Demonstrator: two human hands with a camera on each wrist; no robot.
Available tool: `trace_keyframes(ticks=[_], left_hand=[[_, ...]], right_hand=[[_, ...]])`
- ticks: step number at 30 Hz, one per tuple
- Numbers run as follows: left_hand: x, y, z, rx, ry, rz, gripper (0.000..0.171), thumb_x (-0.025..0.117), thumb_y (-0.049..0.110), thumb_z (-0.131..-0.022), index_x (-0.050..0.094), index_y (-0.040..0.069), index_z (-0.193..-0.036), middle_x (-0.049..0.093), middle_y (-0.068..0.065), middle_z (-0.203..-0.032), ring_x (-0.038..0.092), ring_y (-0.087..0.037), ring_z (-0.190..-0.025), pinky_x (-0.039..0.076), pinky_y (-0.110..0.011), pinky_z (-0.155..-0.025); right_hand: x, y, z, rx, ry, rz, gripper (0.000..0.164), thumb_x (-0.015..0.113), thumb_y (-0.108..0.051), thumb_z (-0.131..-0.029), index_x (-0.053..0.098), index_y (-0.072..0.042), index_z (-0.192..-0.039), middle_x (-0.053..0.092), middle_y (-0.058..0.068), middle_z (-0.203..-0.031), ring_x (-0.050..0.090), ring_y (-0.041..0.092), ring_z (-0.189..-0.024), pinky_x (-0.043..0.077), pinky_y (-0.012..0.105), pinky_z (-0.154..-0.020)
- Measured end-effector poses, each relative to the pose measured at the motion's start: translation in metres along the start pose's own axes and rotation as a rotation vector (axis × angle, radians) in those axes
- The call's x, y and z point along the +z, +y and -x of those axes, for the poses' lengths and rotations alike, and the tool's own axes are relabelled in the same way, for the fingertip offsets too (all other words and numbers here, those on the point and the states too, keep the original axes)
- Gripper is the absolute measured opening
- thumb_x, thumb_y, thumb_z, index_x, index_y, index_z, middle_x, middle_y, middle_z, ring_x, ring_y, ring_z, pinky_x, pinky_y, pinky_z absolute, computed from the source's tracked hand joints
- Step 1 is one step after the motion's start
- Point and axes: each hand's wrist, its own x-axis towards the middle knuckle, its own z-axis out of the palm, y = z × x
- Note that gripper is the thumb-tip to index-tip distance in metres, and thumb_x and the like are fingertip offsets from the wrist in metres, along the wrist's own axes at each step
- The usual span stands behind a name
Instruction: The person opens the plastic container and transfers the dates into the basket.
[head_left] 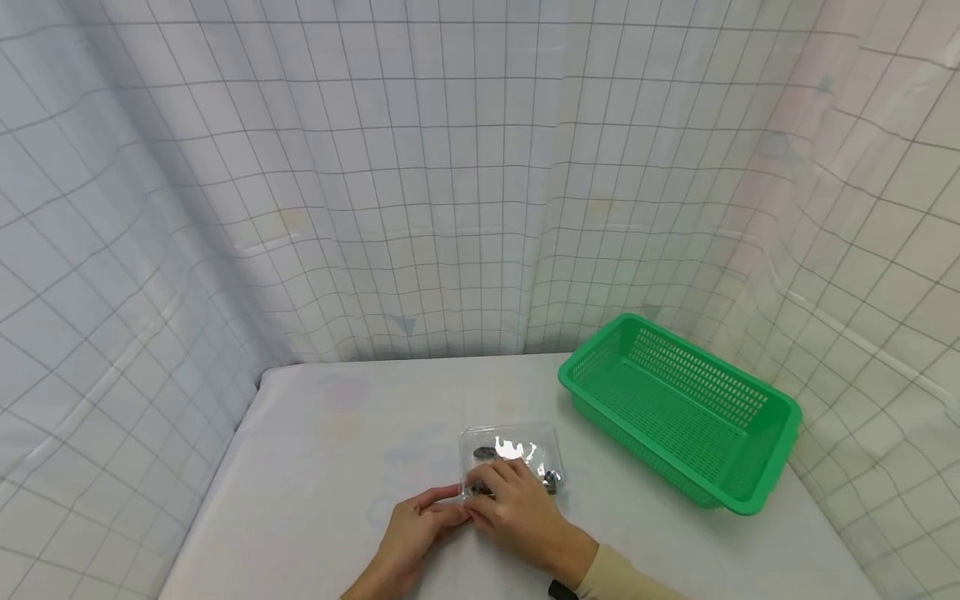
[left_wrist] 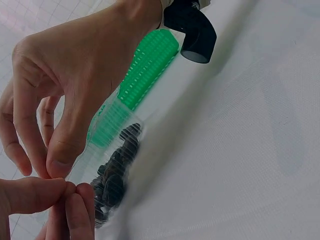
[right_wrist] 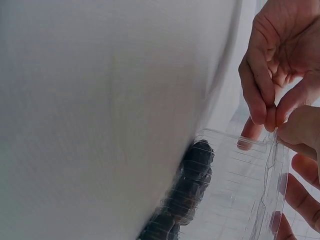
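Observation:
A clear plastic box [head_left: 542, 440] lies on the white table in the head view, with several dark, glossy, oblong pieces [head_left: 485, 453] inside. My left hand [head_left: 414, 531] pinches the box's near left corner between thumb and fingertips. At the same corner, my right hand [head_left: 525, 515] pinches the edge of the plastic, thumb and fingertips close against the left ones. From the right wrist, the ribbed clear wall [right_wrist: 235, 175] and rim show beside both hands. The dark pieces [left_wrist: 115, 175] sit along the bottom of the box in the left wrist view.
A green perforated basket [head_left: 637, 442] stands on the table to the right, beyond the box. White curtains [head_left: 450, 183] with a grid pattern enclose the table at the back and sides. A black curved fitting [left_wrist: 197, 37] is worn at the right wrist.

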Motion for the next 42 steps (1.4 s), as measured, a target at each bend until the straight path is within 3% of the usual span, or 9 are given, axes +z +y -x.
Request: trace_keyframes(ticks=[11,20,28,35,39,42], left_hand=[[0.001,0.002,0.001,0.005,0.014,-0.009,0.063,0.086,0.011,-0.099,0.067,-0.006,-0.156,0.091,-0.006,-0.11,0.084,-0.011,-0.105,0.063,-0.023,-0.09],[-0.001,0.004,0.002,0.016,-0.007,0.015,0.068,0.087,0.011,-0.099,0.064,-0.006,-0.16,0.091,-0.004,-0.106,0.084,-0.011,-0.103,0.064,-0.022,-0.091],[-0.009,0.0,0.004,0.031,-0.039,-0.052,0.068,0.086,0.016,-0.102,0.063,-0.004,-0.163,0.091,-0.007,-0.109,0.086,-0.013,-0.102,0.064,-0.025,-0.094],[-0.011,0.006,0.005,0.043,-0.057,-0.013,0.065,0.084,0.013,-0.104,0.063,-0.003,-0.163,0.09,-0.012,-0.112,0.086,-0.016,-0.104,0.068,-0.031,-0.097],[-0.011,0.005,0.005,0.037,-0.033,0.004,0.064,0.084,0.009,-0.103,0.063,-0.005,-0.162,0.09,-0.013,-0.111,0.087,-0.015,-0.101,0.069,-0.031,-0.096],[-0.011,0.003,0.005,0.034,-0.001,-0.002,0.065,0.084,0.007,-0.102,0.063,-0.005,-0.162,0.091,-0.012,-0.109,0.087,-0.013,-0.099,0.068,-0.03,-0.094]], right_hand=[[0.006,0.0,-0.004,-0.038,0.005,0.017,0.02,0.1,-0.021,-0.087,0.082,-0.021,-0.093,0.075,-0.008,-0.115,0.07,0.012,-0.108,0.055,0.03,-0.094],[0.008,0.0,-0.006,0.013,-0.045,-0.099,0.017,0.095,-0.014,-0.094,0.079,-0.017,-0.097,0.074,-0.006,-0.12,0.07,0.013,-0.109,0.055,0.03,-0.092],[-0.001,0.014,-0.028,0.049,0.108,-0.224,0.022,0.094,-0.001,-0.092,0.077,-0.008,-0.105,0.074,0.004,-0.121,0.073,0.016,-0.107,0.06,0.029,-0.09],[-0.002,0.016,-0.026,0.052,0.058,-0.134,0.029,0.094,-0.002,-0.086,0.073,-0.014,-0.102,0.072,0.0,-0.117,0.072,0.015,-0.105,0.058,0.032,-0.089],[0.004,0.017,-0.016,0.079,0.004,-0.075,0.036,0.089,0.002,-0.085,0.072,-0.016,-0.111,0.073,0.0,-0.122,0.074,0.016,-0.111,0.06,0.035,-0.092],[0.002,0.023,-0.004,0.147,-0.036,-0.042,0.044,0.095,-0.004,-0.085,0.072,-0.017,-0.121,0.073,0.001,-0.127,0.075,0.017,-0.116,0.06,0.039,-0.095]])
